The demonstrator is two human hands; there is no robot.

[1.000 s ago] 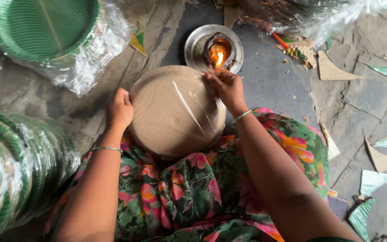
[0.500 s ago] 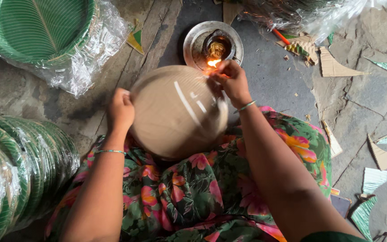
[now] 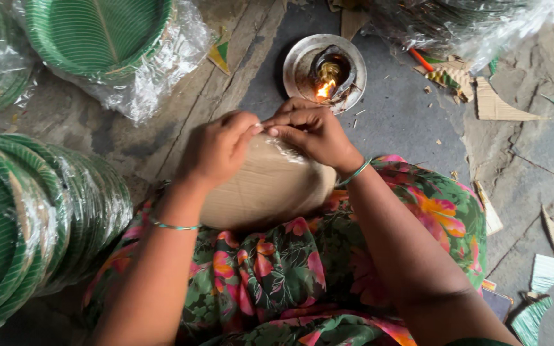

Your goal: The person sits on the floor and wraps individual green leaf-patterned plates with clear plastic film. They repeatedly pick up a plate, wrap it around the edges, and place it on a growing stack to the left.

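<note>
A round stack of brown paper plates wrapped in clear plastic film lies on my lap, on flowered cloth. My left hand and my right hand meet at the stack's far edge, fingertips pinching the plastic film together there. Just beyond my hands a small metal dish holds a lamp with a burning flame.
Stacks of green leaf-patterned plates in plastic wrap lie at the left and top left. More wrapped stock sits at the top right. Card and green paper scraps litter the stone floor on the right.
My hands moved from the stack's two sides to meet at its far edge. The stack has tilted and come nearer on my lap, away from the flame.
</note>
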